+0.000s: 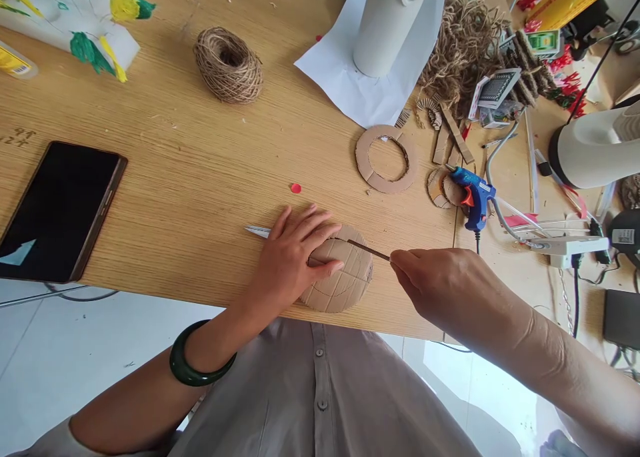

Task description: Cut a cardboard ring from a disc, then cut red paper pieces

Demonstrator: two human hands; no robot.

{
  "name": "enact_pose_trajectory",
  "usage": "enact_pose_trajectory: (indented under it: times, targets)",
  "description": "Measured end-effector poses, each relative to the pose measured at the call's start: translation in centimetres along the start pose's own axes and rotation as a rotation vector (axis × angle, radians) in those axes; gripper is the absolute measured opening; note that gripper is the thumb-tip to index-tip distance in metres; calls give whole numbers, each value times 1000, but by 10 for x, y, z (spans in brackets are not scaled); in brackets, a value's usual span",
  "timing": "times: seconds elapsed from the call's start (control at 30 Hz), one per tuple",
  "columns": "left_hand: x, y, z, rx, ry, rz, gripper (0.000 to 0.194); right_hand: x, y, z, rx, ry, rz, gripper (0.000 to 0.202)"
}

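A round cardboard disc (340, 285) with a curved line drawn on it lies near the front edge of the table. My left hand (295, 250) is spread over its left side, fingers apart, pressing it flat. My right hand (435, 277) is closed around a thin craft knife (369, 249), whose handle is hidden in the fist. The blade points left, its tip at a slit in the upper part of the disc. A pale pointed strip (257, 231) sticks out left of my left hand; I cannot tell what it is.
A cardboard ring (364, 152), blue glue gun (475, 194) and power strip (567, 245) lie to the right. Behind are a twine ball (235, 77), a white bottle (385, 30) on paper (333, 67), and tangled twine (457, 50). A tablet (55, 210) rests at left.
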State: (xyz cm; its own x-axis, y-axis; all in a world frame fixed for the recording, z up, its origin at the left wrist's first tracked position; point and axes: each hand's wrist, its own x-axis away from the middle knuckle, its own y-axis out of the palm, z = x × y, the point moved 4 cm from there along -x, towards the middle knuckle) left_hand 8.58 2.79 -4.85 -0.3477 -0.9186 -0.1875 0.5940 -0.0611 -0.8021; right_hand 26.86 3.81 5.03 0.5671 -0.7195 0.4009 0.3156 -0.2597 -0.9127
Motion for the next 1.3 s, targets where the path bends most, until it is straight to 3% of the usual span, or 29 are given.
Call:
enact_pose_trajectory:
  times: [0.2,0.37,0.7,0.93,1.1,1.3]
  targets:
    - [0,0,0,9,8,3,46,-18,-10,-1,62,43,-251,21]
    - [0,0,0,13,6,7,44,-35,-22,1,100,20,-327,20]
    - [1,2,-1,17,-3,0,44,-42,-18,-5,39,-34,-323,17]
    - [0,2,0,18,-1,5,43,-40,-13,-8,13,17,-324,20]
    - [-1,2,0,10,-4,-6,43,-27,-8,-7,21,49,-239,22]
    - [-2,0,0,13,-7,-9,43,-5,-18,-1,98,111,-167,21]
